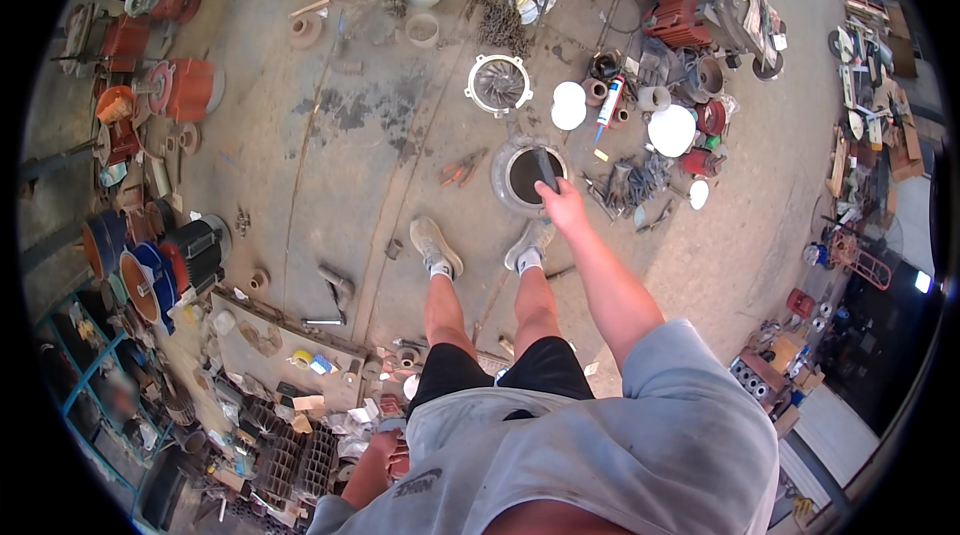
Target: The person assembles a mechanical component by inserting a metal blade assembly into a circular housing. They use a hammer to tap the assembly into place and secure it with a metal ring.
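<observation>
My right hand (563,205) reaches out over the floor, closed around a dark, stubby rod-like tool (546,167). What kind of tool it is does not show clearly. It sits over the dark round opening of a grey metal ring-shaped housing (505,197), just in front of my right shoe. Low on the left side of my body hangs my left hand (380,447), beside a small reddish part. Its fingers are too hidden to read. Beyond the housing lies a pale metal ring with vanes (499,85), an impeller by its look.
Red-handled pliers (463,171) lie left of the housing. To its right are a sealant tube (610,105), white round lids (672,131) and dark metal pieces (635,185). Electric motors (185,90) line the left. A parts-covered board (290,355) is near my left leg.
</observation>
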### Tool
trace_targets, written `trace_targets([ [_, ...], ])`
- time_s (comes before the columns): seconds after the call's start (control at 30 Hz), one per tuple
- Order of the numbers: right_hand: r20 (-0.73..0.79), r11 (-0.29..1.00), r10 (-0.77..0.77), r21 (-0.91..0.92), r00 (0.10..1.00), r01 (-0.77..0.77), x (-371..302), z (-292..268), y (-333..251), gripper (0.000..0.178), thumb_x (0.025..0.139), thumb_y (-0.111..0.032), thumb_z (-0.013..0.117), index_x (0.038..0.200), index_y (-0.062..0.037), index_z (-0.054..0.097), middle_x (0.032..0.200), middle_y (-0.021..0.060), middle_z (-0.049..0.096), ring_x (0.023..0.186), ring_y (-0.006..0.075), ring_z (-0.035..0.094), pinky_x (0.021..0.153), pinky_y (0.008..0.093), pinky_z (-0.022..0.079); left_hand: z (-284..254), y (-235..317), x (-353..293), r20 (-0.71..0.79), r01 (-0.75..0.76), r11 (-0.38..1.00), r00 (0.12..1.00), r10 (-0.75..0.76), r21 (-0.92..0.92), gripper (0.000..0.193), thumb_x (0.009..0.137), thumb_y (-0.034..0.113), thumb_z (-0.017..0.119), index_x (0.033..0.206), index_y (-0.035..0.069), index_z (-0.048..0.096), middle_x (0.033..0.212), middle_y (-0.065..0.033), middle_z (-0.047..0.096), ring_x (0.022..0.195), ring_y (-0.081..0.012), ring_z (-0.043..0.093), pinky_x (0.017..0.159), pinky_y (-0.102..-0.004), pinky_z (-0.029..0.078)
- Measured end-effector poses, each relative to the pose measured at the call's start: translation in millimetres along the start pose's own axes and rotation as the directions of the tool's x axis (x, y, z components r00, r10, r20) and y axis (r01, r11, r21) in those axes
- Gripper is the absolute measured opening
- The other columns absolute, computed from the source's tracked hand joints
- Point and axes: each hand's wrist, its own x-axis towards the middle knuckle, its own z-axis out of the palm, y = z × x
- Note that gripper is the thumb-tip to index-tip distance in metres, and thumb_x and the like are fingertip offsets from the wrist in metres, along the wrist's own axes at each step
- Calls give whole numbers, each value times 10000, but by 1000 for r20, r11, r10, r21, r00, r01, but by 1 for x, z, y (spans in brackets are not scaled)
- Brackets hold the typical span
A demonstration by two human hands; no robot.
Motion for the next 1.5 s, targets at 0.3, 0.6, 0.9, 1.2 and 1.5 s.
trace_targets([
  [0.3, -79, 979, 26, 205, 997, -10, -16, 4, 19, 271, 878, -264, 824, 859, -29, 691, 716, -30, 599, 671, 87, 518, 618, 301, 446, -14, 2, 15, -21, -21, 998, 1000, 23, 59, 363, 1044, 413, 533, 1207, 108, 644, 1065, -66, 717, 988, -225, 698, 832, -418, 508],
  [0.6, -89, 979, 53, 201, 995, -34, -40, -3, 57, 229, 898, -236, 819, 914, -41, 700, 719, -57, 582, 626, 48, 495, 564, 268, 408, -52, 106, 52, -74, -577, 544, 642, 763, 609, 415, 983, 392, 567, 1067, 8, 698, 961, -181, 748, 821, -304, 739, 775, -457, 581],
  [0.9, -161, 980, 92, 189, 983, -61, -20, 1, 132, 259, 877, -219, 837, 858, -16, 677, 702, -44, 549, 668, 54, 458, 574, 278, 406, 200, 383, 93, 134, -343, 34, 455, 881, 939, 294, 933, 256, 651, 1193, 120, 677, 1240, -109, 666, 1157, -295, 647, 997, -429, 524],
  [1.2, -21, 861, 291, 442, 956, -253, 22, 6, 194, 152, 928, -53, 775, 911, -45, 624, 799, -55, 523, 737, 56, 479, 671, 277, 396, 373, 292, 304, 175, -125, -193, 947, 271, 973, 478, 980, 327, 567, 1439, 197, 596, 1490, -95, 542, 1425, -325, 478, 1131, -522, 395],
  [1.5, -17, 915, 193, 364, 981, -174, 51, -5, 247, 152, 919, -66, 796, 935, -6, 657, 809, -38, 587, 738, 52, 516, 654, 249, 426, 343, 209, 465, 47, 5, -282, 983, 177, 959, 486, 941, 331, 643, 1411, 205, 643, 1433, -54, 637, 1353, -309, 558, 1106, -577, 341],
])
